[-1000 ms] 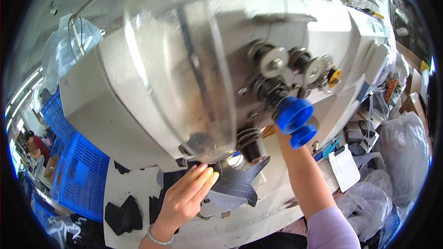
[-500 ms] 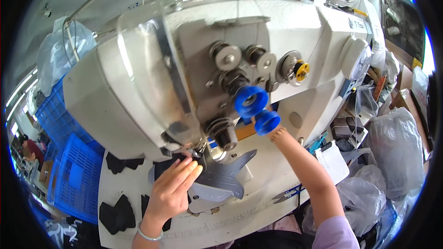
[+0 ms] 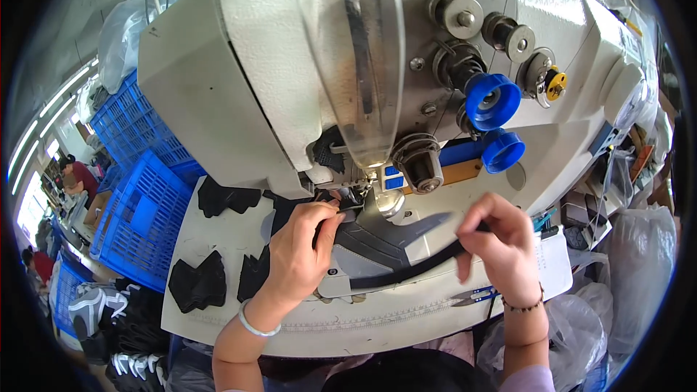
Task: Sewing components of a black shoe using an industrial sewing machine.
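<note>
A grey shaped piece (image 3: 374, 243), which looks like part of a shoe upper, lies under the sewing machine's (image 3: 250, 65) needle area. My left hand (image 3: 303, 247) is closed at its left edge, thumb and fingers pinched beside the presser foot; the exact spot gripped is partly hidden. A narrow black strip (image 3: 406, 273) curves across the near side of the grey piece. Its right end is pinched in my right hand (image 3: 501, 247), slightly blurred and raised over the table's right side.
Black cut pieces (image 3: 197, 282) lie on the white table (image 3: 363, 330) at left. Blue-handled thread snips (image 3: 475, 296) rest near its right front edge. Blue crates (image 3: 138, 218) stand left, plastic bags (image 3: 570, 334) right. Blue knobs (image 3: 494, 101) jut from the machine.
My right hand has come back from behind the blue knobs and now holds the black strip. My left fingers, flatter before, are now pinched. The view has shifted, so the machine appears farther right.
</note>
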Tool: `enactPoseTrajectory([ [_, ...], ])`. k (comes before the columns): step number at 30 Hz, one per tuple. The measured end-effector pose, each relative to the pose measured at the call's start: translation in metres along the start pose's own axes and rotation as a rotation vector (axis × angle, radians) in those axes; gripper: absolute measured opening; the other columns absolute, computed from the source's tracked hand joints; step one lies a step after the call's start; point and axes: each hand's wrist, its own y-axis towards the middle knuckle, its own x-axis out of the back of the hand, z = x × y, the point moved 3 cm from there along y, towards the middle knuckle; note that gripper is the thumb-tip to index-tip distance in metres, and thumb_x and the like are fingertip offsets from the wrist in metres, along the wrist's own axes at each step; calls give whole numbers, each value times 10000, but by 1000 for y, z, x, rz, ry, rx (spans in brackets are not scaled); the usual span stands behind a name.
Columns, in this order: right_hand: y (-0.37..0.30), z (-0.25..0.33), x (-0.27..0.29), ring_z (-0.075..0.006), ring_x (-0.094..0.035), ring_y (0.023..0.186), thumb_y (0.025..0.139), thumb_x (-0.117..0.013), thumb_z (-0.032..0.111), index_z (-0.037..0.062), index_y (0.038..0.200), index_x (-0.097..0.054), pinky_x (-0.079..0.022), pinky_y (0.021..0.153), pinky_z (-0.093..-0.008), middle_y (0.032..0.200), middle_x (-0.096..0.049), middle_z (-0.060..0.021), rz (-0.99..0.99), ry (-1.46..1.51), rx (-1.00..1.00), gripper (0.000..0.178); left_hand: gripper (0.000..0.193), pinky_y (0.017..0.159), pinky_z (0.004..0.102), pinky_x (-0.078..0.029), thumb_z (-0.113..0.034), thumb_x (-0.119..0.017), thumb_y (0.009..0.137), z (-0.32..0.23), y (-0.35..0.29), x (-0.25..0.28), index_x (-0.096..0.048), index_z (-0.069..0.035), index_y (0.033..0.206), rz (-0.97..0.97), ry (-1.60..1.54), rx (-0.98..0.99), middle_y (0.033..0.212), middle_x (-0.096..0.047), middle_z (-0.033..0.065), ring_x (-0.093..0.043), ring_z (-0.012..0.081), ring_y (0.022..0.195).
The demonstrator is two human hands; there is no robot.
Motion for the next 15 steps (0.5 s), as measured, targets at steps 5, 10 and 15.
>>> enactPoseTrajectory([
  [5, 42, -16, -4, -138, -653, 626, 892, -556, -26, -38, 949, -535, -536, 578, -253, 813, -607, -87, -36, -10, 99, 61, 311, 613, 309, -554, 68, -702, 787, -2, 1, 1, -600, -59, 1053, 30, -27, 24, 959, -650, 129, -675, 259, 744],
  [10, 44, -24, 3, -153, -659, 668, 876, -569, -28, -33, 948, -535, -552, 610, -268, 871, -597, -96, -100, 35, 171, 79, 324, 659, 305, -590, 65, -706, 743, -8, 3, 0, -744, -110, 1013, 102, 259, -207, 922, -619, 88, -666, 225, 800],
  [15, 35, -22, -10, -280, -603, 985, 696, -685, -18, -10, 963, -612, -499, 852, -389, 984, -601, -90, -449, -1411, 904, 277, 296, 693, 315, -597, 39, -711, 745, -8, 4, 1, -753, -103, 1001, 130, 247, -208, 915, -601, 79, -668, 230, 832],
])
